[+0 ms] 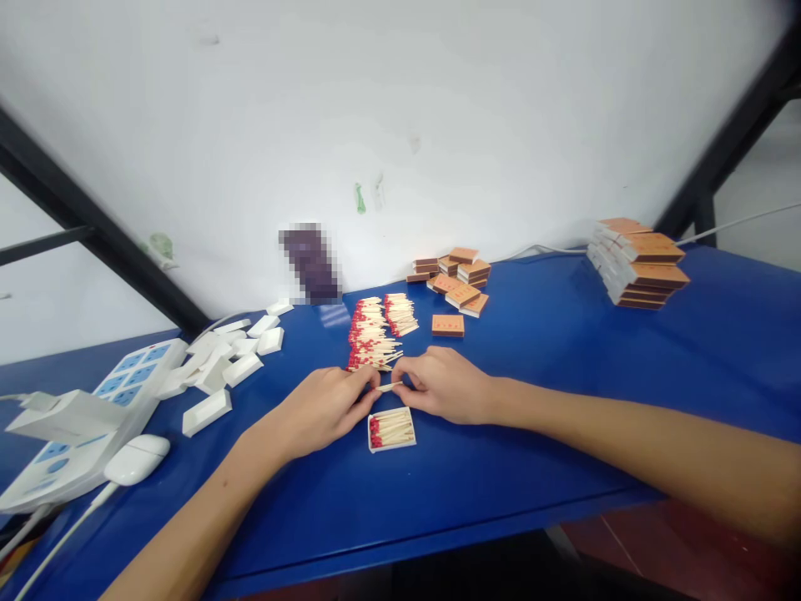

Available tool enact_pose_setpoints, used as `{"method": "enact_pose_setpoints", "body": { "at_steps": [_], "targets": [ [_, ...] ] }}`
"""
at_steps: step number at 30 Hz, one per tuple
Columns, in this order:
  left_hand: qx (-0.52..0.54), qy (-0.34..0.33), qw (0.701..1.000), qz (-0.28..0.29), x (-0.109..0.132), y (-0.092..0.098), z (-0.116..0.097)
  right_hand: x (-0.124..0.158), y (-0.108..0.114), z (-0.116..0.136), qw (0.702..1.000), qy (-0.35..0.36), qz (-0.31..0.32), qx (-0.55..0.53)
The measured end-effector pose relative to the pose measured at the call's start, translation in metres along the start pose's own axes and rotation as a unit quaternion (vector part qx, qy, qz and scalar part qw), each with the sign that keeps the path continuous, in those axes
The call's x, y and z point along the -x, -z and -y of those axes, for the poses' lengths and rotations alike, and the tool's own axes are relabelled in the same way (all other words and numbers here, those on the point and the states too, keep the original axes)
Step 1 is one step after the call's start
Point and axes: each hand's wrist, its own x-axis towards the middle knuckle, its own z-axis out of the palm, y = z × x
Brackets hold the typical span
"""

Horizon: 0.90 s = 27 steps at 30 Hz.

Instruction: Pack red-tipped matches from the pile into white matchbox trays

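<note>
My left hand (325,406) and my right hand (441,386) meet over the blue table (563,401), fingers pinched together on a few matchsticks (389,386) held between them. Just below the fingertips lies a small white matchbox tray (392,429) partly filled with red-tipped matches. Behind the hands sits a loose pile of red-tipped matches (375,332).
Several empty white trays (219,367) lie at the left, beside a white power strip (81,417) and a white earbud case (136,458). Orange matchbox sleeves (455,280) are heaped at the back, one lone sleeve (448,325) in front, and a taller stack (638,263) stands far right.
</note>
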Motion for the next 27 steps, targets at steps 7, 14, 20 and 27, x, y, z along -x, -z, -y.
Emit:
{"method": "enact_pose_setpoints", "body": {
  "at_steps": [7, 14, 20, 27],
  "targets": [
    [0.143, 0.005, 0.989, 0.043, 0.005, 0.019, -0.013, 0.012, 0.009, 0.012, 0.995, 0.062, 0.014, -0.077],
    [0.182, -0.009, 0.983, 0.037, 0.005, 0.014, -0.016, 0.015, 0.009, 0.014, 0.987, 0.123, 0.064, -0.076],
    [0.166, -0.007, 0.986, 0.015, 0.005, 0.013, -0.013, 0.015, 0.006, 0.012, 0.985, 0.145, 0.052, -0.075],
    [0.145, -0.003, 0.989, 0.022, 0.003, 0.013, -0.009, 0.014, 0.007, 0.009, 0.982, 0.166, 0.056, -0.064]
  ]
}}
